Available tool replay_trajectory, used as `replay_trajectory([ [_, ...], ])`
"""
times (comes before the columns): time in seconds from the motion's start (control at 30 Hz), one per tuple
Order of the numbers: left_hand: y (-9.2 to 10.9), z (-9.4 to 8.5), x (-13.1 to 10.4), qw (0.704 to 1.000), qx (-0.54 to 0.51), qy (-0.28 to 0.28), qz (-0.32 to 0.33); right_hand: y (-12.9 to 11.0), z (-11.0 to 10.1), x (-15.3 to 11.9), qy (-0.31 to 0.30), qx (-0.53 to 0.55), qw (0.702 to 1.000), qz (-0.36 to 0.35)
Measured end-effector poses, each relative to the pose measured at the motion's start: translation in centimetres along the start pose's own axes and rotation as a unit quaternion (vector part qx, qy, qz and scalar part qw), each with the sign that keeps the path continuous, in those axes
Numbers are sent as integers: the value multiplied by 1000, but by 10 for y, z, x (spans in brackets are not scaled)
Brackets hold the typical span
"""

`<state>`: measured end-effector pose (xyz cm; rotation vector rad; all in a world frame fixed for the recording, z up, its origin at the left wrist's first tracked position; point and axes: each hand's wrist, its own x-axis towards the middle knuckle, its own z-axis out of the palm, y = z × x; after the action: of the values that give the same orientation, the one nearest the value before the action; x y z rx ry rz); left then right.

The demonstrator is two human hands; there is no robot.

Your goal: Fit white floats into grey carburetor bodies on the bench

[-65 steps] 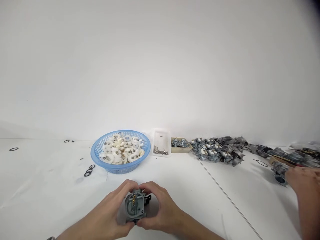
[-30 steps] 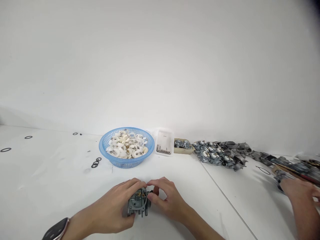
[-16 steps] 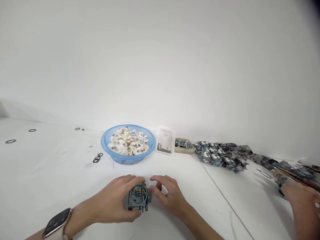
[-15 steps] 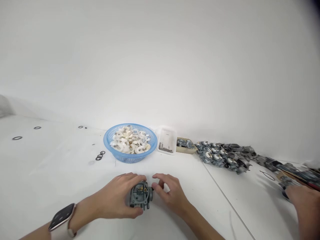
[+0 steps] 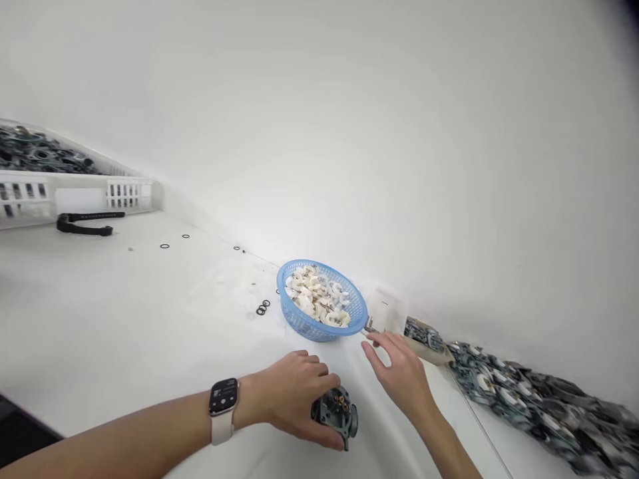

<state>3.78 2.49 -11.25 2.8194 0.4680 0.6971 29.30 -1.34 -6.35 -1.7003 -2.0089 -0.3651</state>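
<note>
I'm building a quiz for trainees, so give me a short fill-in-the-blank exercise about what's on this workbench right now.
1. The left hand grips a grey metal ____ on the table.
2. The white curved parts lie in a ____ basket.
3. The left wrist wears a ____.
4. The right hand reaches, fingers spread, toward the ____ holding small metal pins.

Missing words: carburetor; blue; smartwatch; white tray

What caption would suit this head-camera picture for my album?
Left hand grips a grey carburetor on the white table while the right hand reaches, open, toward the blue basket.
</note>
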Motion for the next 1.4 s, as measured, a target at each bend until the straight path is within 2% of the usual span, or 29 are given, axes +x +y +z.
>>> replay_trajectory([
  [0.13,2,1,1,999,39,1,7,-22,2,71,-120,-10,992,-25],
  [0.27,1,4,3,999,49,-8,10,-34,32,128,-190,-13,982,-21],
  [0.37,-1,7,6,999,51,-12,9,-37,58,149,-220,-15,975,-8],
  [0.47,-4,11,7,999,50,-9,13,-36,66,154,-217,1,976,7],
  [0.53,-6,12,7,999,48,-2,14,-32,57,153,-209,31,977,16],
  [0.63,-5,12,6,999,46,4,15,-24,29,144,-218,103,970,24],
  [0.8,-2,7,2,999,32,16,15,-18,-24,111,-283,213,933,55],
  [0.93,-1,3,1,1000,24,18,8,-27,-50,77,-326,269,902,91],
  [1.1,-2,-4,3,998,-18,46,-48,-50,-63,39,-341,246,903,82],
  [1.2,-3,-8,5,993,-67,75,-55,-65,-63,21,-325,224,917,52],
  [1.3,-1,-12,4,985,-139,87,-48,-72,-60,7,-264,207,942,10],
  [1.4,3,-19,4,963,-249,82,-61,-73,-55,-7,-178,207,960,-63],
])
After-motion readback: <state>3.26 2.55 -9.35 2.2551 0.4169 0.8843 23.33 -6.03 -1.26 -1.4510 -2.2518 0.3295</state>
